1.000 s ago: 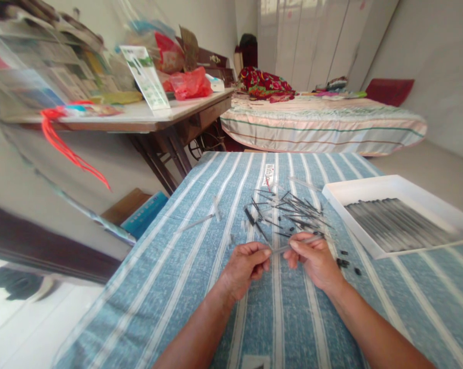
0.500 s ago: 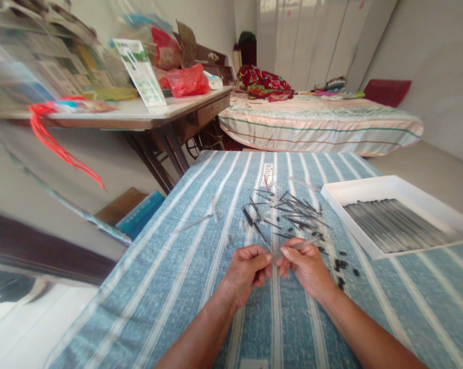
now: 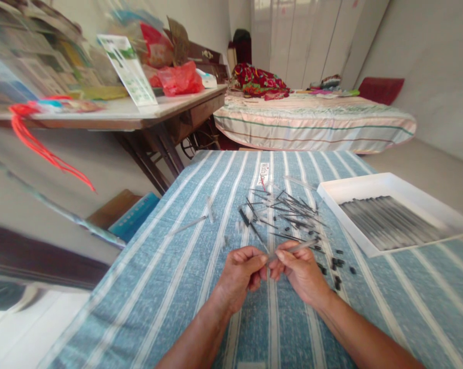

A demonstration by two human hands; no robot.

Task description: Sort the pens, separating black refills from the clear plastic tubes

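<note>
Over the striped tablecloth (image 3: 185, 307), my left hand (image 3: 242, 270) and my right hand (image 3: 301, 269) meet, fingertips almost touching. Between thumb and fingers, my right hand pinches a translucent grey pen barrel (image 3: 305, 245), which points up to the right. The left fingers are pinched at its lower left end; whether they also hold a small part there is hidden. Just beyond the hands lies a loose heap of thin black pen refills (image 3: 295, 210). Small black plugs (image 3: 336, 263) are scattered right of my right hand.
A white box (image 3: 354, 187) at the right holds a row of grey pen barrels (image 3: 387, 220). Clear pieces (image 3: 210, 210) and a thin tube (image 3: 189, 224) lie at the left. Beyond are a cluttered side table (image 3: 124, 123) and a bed (image 3: 312, 123).
The whole view has shifted slightly, so everything sits a little further left. Both hands keep their pinch, and the barrel remains between them.
</note>
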